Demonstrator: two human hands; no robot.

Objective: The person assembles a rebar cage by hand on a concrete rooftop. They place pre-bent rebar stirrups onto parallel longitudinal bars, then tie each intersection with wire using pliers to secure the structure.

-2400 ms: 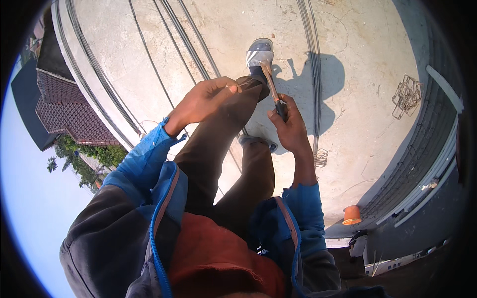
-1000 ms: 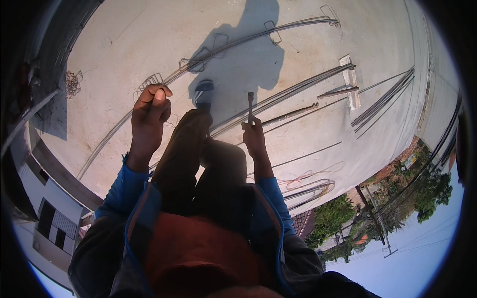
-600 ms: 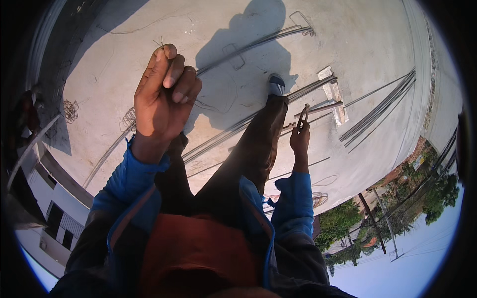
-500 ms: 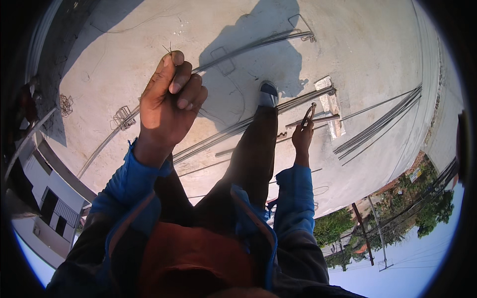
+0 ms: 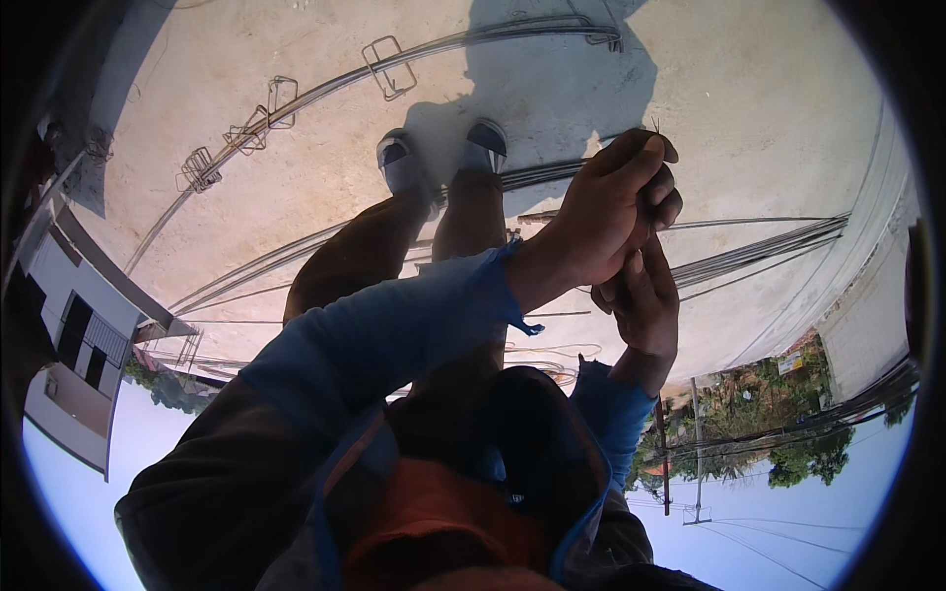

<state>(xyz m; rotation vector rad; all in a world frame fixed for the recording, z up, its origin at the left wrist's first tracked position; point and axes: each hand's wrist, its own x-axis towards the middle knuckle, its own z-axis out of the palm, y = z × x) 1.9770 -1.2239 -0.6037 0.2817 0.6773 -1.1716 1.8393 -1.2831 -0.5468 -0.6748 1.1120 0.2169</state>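
My left hand point(image 5: 613, 212) reaches across to the right, its fingers closed in a pinch. Short ends of thin wire point(image 5: 656, 126) stick out past its fingertips. Just under it is my right hand point(image 5: 645, 303), fingers bent and closed, touching or nearly touching the left. What the right hand grips, if anything, is hidden between the two hands. Behind them on the concrete lies a bundle of steel bars point(image 5: 542, 175), partly covered by my left hand.
Long curved bars point(image 5: 434, 45) on the concrete floor point(image 5: 296, 187) carry several bent wire stirrups point(image 5: 388, 69). Another bar bundle point(image 5: 769, 248) lies at the right. My feet point(image 5: 483, 143) stand beside the bars. A white building point(image 5: 74, 345) rises at the left, trees and cables at the right.
My left hand has moved right, bringing the wire over to my right hand. The dark metal hand tool seen earlier in the right hand no longer shows. My feet now stand close together.
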